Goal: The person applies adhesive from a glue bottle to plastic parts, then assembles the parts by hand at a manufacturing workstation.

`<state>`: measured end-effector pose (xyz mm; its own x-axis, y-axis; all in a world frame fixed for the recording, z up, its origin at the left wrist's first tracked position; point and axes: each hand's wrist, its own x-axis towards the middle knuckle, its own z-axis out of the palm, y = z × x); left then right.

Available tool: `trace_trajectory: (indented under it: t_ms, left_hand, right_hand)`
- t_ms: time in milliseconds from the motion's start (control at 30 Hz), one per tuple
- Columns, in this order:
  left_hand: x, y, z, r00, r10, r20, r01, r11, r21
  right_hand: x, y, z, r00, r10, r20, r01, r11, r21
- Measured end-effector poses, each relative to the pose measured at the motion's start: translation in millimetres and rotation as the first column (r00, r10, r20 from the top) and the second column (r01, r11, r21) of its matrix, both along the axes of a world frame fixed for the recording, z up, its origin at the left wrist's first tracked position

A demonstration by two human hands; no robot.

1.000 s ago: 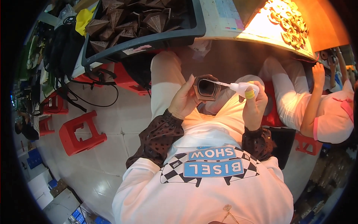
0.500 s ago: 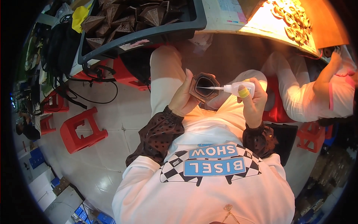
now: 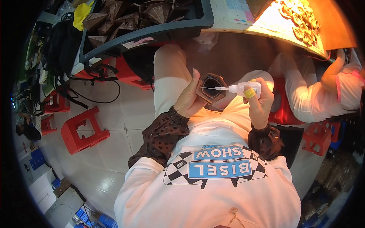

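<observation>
My left hand (image 3: 191, 95) is closed around the side of a hollow brown faceted piece (image 3: 204, 98), its dark opening turned up toward me. In my right hand (image 3: 259, 99) is a small white glue bottle (image 3: 243, 89), lying on its side with its thin nozzle pointing left. The nozzle tip is over the opening, near its left inner edge; whether it touches the wall I cannot tell. Yellow bands wrap a thumb and a finger of my right hand. Both hands are above my lap.
A dark grey crate (image 3: 152, 31) of brown pointed pieces (image 3: 157, 13) stands ahead on the left. Several ring-like pieces lie on the lit table (image 3: 262, 28) at the far right. A co-worker (image 3: 304, 89) sits at right. A red stool (image 3: 84, 130) stands on the left floor.
The brown piece and my left hand have shifted slightly to the right and tilted a little. The glue bottle has moved very slightly right, its nozzle still over the opening.
</observation>
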<state>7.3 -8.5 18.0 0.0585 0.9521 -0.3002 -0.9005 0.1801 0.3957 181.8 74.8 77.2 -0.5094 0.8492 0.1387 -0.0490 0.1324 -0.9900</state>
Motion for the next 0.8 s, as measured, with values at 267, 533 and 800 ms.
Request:
trace_trajectory:
  t_ms: [267, 533, 800]
  left_hand:
    - [0.7, 0.4, -0.2, 0.999, 0.005, 0.036, -0.004, 1.0, -0.025]
    - [1.1, -0.4, -1.1, 0.999, 0.017, 0.039, -0.016, 0.999, -0.029]
    - [2.8, 0.1, 1.1, 0.999, 0.021, 0.05, -0.018, 0.998, -0.062]
  right_hand:
    - [0.5, 1.8, -3.7, 1.0, 0.013, 0.021, -0.013, 1.0, 0.018]
    - [-2.4, 1.3, -2.8, 1.0, 0.029, 0.002, -0.029, 1.0, 0.007]
    - [-0.4, 3.5, -6.9, 0.999, 0.0, 0.047, 0.0, 1.0, -0.004]
